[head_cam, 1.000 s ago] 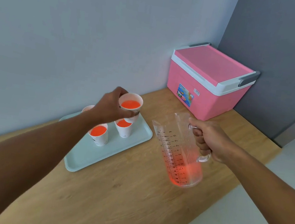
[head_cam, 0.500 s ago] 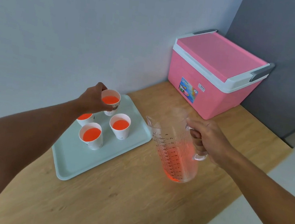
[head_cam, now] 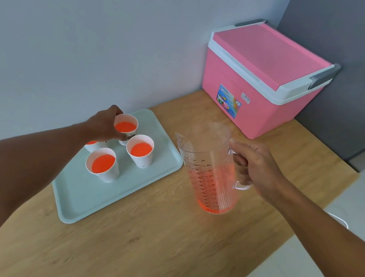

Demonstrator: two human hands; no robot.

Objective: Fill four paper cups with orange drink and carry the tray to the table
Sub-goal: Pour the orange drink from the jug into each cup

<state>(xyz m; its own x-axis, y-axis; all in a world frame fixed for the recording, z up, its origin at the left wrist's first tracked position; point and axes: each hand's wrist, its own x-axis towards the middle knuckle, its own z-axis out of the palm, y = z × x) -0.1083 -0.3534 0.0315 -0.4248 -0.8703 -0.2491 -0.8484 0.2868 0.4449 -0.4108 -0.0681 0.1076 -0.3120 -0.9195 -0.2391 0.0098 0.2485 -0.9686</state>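
Observation:
Several white paper cups with orange drink stand on a pale green tray (head_cam: 87, 205) on the wooden counter. My left hand (head_cam: 102, 124) grips the far cup (head_cam: 126, 127), which rests on the tray. In front of it stand a right cup (head_cam: 141, 152) and a near cup (head_cam: 102, 164); a fourth cup (head_cam: 92, 145) is mostly hidden under my left wrist. My right hand (head_cam: 254, 169) holds the handle of a clear measuring jug (head_cam: 210, 168) that stands upright on the counter, right of the tray, with a little orange drink at its bottom.
A closed pink cooler box (head_cam: 262, 79) with a white rim and grey handles sits in the back right corner against the wall. The wooden counter (head_cam: 151, 239) ends on the right at an edge, with light floor below.
My left hand carried the filled cup down and back onto the tray's far side. My right hand lowered the jug upright onto the counter.

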